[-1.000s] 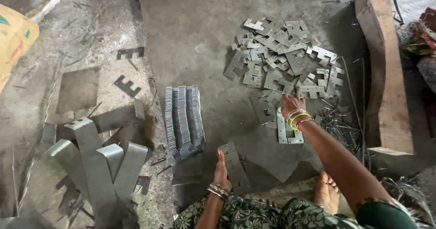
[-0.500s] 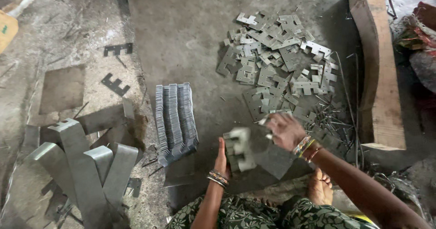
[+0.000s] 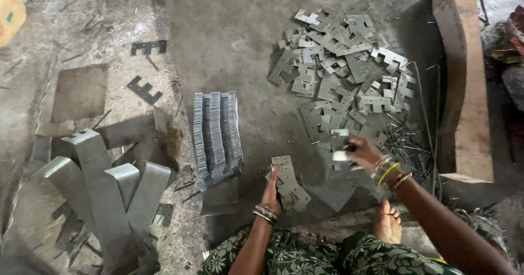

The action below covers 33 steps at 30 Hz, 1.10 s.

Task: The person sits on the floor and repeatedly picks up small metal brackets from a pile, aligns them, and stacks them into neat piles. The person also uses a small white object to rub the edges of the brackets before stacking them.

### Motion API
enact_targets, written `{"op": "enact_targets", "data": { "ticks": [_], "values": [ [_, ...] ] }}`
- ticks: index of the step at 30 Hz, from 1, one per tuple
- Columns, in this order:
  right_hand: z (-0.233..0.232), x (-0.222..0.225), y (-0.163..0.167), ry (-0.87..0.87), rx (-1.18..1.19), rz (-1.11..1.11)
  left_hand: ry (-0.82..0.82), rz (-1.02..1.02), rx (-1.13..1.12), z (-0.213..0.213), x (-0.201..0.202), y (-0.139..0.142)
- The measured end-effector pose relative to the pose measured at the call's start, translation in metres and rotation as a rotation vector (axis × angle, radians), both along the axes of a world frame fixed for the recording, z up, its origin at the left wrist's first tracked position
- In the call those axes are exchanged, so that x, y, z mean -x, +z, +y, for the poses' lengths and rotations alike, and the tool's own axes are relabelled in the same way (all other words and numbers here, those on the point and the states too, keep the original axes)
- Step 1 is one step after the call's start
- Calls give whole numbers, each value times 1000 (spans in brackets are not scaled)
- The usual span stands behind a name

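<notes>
Your right hand [image 3: 364, 154] has swung back right toward the loose heap of grey notched metal plates [image 3: 344, 67], fingers pinching one small plate [image 3: 339, 155], while your left hand [image 3: 271, 192] steadies the lower-centre short plate stack [image 3: 289, 183] with flat fingers.

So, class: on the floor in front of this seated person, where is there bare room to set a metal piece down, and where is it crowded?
Bare concrete lies between the upright stack of plates and the loose pile of cut pieces, running up to the top edge. It is crowded by the wooden block, where pieces and wire scraps lie, and around the bent strips.
</notes>
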State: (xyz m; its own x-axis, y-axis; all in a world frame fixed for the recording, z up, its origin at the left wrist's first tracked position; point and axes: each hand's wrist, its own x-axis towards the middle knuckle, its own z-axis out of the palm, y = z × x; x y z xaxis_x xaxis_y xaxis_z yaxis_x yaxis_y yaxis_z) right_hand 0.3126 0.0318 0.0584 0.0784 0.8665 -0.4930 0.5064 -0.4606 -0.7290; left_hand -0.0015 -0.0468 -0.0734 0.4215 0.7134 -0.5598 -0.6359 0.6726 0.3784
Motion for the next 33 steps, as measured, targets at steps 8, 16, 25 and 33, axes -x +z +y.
{"op": "enact_targets", "data": {
  "ticks": [8,16,25,33],
  "values": [
    [5,36,13,245,-26,-865,-77,264,76,2,3,-11],
    [17,2,5,115,-16,-440,-12,142,135,4,2,11],
    [62,95,73,552,-227,-560,-34,34,-46,3,6,-5],
    [90,138,52,428,-123,-945,-110,418,72,-4,19,-37]
  ]
}}
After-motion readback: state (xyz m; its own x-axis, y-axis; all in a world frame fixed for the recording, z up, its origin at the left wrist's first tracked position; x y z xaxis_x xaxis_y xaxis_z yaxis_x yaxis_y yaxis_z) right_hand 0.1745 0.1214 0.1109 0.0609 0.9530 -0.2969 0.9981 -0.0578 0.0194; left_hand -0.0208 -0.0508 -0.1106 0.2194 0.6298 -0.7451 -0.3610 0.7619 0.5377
